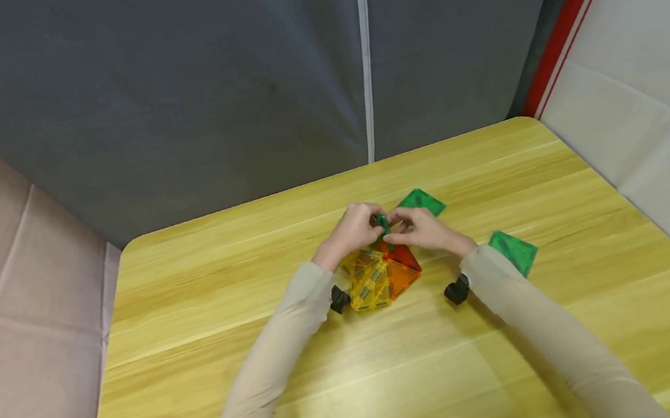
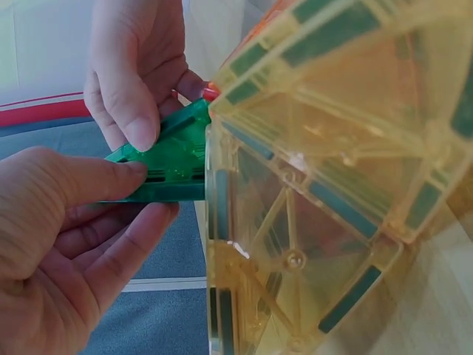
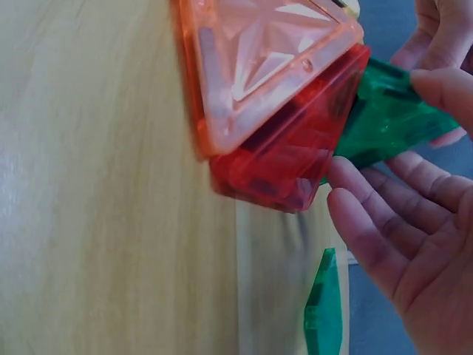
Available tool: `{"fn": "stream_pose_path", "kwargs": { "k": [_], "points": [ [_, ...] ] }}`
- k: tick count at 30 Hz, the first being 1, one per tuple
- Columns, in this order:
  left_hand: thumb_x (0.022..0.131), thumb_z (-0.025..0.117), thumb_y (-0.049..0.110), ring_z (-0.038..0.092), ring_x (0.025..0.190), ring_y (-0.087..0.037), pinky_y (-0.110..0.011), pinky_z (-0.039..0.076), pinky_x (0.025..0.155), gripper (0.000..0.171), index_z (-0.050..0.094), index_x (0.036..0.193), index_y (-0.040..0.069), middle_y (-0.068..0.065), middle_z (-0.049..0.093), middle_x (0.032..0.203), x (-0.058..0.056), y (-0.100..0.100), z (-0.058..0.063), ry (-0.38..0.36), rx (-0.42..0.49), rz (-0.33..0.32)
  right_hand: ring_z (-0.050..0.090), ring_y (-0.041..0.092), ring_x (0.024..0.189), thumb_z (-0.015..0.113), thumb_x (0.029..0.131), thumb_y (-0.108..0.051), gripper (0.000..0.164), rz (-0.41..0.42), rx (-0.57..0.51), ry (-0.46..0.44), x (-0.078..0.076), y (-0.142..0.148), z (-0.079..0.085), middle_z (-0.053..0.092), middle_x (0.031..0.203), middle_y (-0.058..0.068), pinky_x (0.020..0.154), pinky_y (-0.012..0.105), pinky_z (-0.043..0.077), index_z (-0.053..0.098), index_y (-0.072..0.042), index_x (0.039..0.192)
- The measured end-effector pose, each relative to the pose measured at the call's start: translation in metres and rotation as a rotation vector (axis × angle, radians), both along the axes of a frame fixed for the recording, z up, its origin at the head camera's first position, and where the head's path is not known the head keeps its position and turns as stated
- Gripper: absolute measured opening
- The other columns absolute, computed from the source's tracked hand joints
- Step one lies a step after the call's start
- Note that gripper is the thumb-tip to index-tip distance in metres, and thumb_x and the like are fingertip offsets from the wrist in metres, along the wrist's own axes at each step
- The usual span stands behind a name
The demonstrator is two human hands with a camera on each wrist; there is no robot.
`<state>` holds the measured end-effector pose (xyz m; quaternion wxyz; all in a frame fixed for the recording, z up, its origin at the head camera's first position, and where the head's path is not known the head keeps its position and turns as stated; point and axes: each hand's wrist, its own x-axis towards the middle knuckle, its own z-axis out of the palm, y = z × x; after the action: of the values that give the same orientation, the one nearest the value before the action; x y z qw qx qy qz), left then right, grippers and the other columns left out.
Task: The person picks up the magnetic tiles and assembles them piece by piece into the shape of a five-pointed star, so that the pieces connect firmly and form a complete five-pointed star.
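My left hand (image 1: 353, 229) pinches a green translucent triangular magnetic tile (image 2: 177, 151) between thumb and fingertips. From the other side, my right hand (image 3: 425, 222) pinches the same tile, its thumb on the face and fingertips along the lower edge. The green tile's edge lies against a raised structure of triangular magnetic tiles standing on the table. Yellow tiles (image 1: 369, 290) form its near left part, with an orange tile (image 3: 273, 66) and a red tile (image 3: 295, 144) toward the right. In the head view, the fingers hide much of the green tile.
A green tile (image 1: 421, 202) lies behind my right hand, and another green tile (image 1: 518, 250) lies beside my right forearm. The wooden table (image 1: 239, 396) ends at a grey curtain (image 1: 195, 100). Black wrist cameras show below both cuffs.
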<state>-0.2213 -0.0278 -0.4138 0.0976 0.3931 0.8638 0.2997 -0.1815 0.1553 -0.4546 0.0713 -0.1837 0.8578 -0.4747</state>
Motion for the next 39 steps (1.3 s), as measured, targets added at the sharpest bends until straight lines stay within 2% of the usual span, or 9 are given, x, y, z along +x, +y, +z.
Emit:
{"fn": "stream_pose_path", "kwargs": {
  "k": [7, 12, 19, 23, 28, 32, 35, 37, 39],
  "points": [
    [0.085, 0.062, -0.001, 0.064, 0.080, -0.018, -0.023, 0.051, 0.068, 0.018, 0.069, 0.102, -0.001, -0.013, 0.068, 0.099, -0.001, -0.002, 0.000, 0.007, 0.001, 0.003, 0.065, 0.030, 0.083, 0.065, 0.088, -0.011, 0.029, 0.019, 0.041, 0.090, 0.001, -0.006, 0.004, 0.063, 0.107, 0.021, 0.069, 0.033, 0.055, 0.061, 0.006, 0.111],
    [0.085, 0.062, -0.003, 0.065, 0.083, -0.021, -0.023, 0.052, 0.070, 0.020, 0.068, 0.103, -0.003, -0.014, 0.068, 0.100, 0.000, -0.005, 0.001, -0.009, 0.021, 0.004, 0.068, 0.029, 0.081, 0.062, 0.089, -0.008, 0.031, 0.032, 0.072, 0.136, 0.004, -0.010, 0.006, 0.063, 0.109, 0.024, 0.068, 0.033, 0.055, 0.059, 0.008, 0.115],
    [0.084, 0.062, -0.004, 0.065, 0.083, -0.020, -0.022, 0.052, 0.070, 0.020, 0.068, 0.103, -0.004, -0.015, 0.068, 0.100, -0.001, -0.007, 0.000, 0.032, 0.039, -0.006, 0.069, 0.027, 0.076, 0.053, 0.091, -0.008, 0.034, -0.024, 0.150, 0.172, 0.011, -0.019, 0.010, 0.068, 0.089, 0.020, 0.060, 0.030, 0.055, 0.056, 0.009, 0.121],
    [0.083, 0.062, -0.004, 0.065, 0.084, -0.020, -0.024, 0.052, 0.072, 0.020, 0.069, 0.102, -0.005, -0.016, 0.068, 0.100, -0.002, -0.008, 0.002, 0.069, 0.041, -0.002, 0.069, 0.028, 0.077, 0.051, 0.093, -0.007, 0.035, -0.055, 0.175, 0.185, 0.012, -0.024, 0.011, 0.067, 0.090, 0.021, 0.058, 0.027, 0.055, 0.054, 0.011, 0.123],
    [0.083, 0.062, -0.005, 0.065, 0.086, -0.022, -0.024, 0.052, 0.074, 0.020, 0.068, 0.103, -0.006, -0.017, 0.067, 0.101, 0.001, -0.008, 0.009, 0.120, 0.046, 0.033, 0.059, 0.016, 0.053, 0.049, 0.094, -0.005, 0.033, -0.094, 0.193, 0.243, 0.012, -0.028, 0.016, 0.067, 0.084, 0.019, 0.046, 0.022, 0.046, 0.055, 0.009, 0.123],
    [0.084, 0.063, -0.004, 0.066, 0.088, -0.022, -0.024, 0.053, 0.075, 0.020, 0.067, 0.104, -0.006, -0.017, 0.066, 0.102, 0.016, -0.007, 0.018, 0.214, 0.079, 0.059, 0.040, 0.005, 0.042, 0.051, 0.092, 0.000, 0.033, -0.110, 0.191, 0.354, 0.019, -0.026, 0.025, 0.067, 0.087, 0.021, 0.041, 0.020, 0.037, 0.055, 0.010, 0.123],
    [0.084, 0.064, -0.003, 0.065, 0.088, -0.022, -0.023, 0.053, 0.073, 0.020, 0.067, 0.104, -0.004, -0.015, 0.065, 0.100, 0.037, -0.004, 0.021, 0.328, 0.100, 0.091, 0.033, 0.002, 0.041, 0.054, 0.090, 0.003, 0.033, -0.099, 0.185, 0.455, 0.031, -0.021, 0.029, 0.065, 0.082, 0.020, 0.041, 0.020, 0.035, 0.055, 0.012, 0.121],
    [0.083, 0.065, -0.004, 0.065, 0.087, -0.022, -0.024, 0.053, 0.071, 0.020, 0.068, 0.103, -0.003, -0.014, 0.066, 0.098, 0.053, -0.001, 0.019, 0.422, 0.124, 0.119, 0.033, 0.003, 0.042, 0.056, 0.087, 0.006, 0.034, -0.087, 0.174, 0.527, 0.041, -0.017, 0.029, 0.063, 0.077, 0.019, 0.042, 0.021, 0.036, 0.056, 0.013, 0.120],
    [0.081, 0.066, -0.004, 0.064, 0.087, -0.022, -0.025, 0.054, 0.071, 0.021, 0.068, 0.102, -0.002, -0.012, 0.066, 0.096, 0.071, 0.002, 0.016, 0.514, 0.155, 0.157, 0.043, 0.006, 0.045, 0.058, 0.084, 0.009, 0.035, -0.078, 0.149, 0.594, 0.052, -0.013, 0.026, 0.064, 0.077, 0.018, 0.044, 0.021, 0.042, 0.057, 0.012, 0.119]
  ]
}}
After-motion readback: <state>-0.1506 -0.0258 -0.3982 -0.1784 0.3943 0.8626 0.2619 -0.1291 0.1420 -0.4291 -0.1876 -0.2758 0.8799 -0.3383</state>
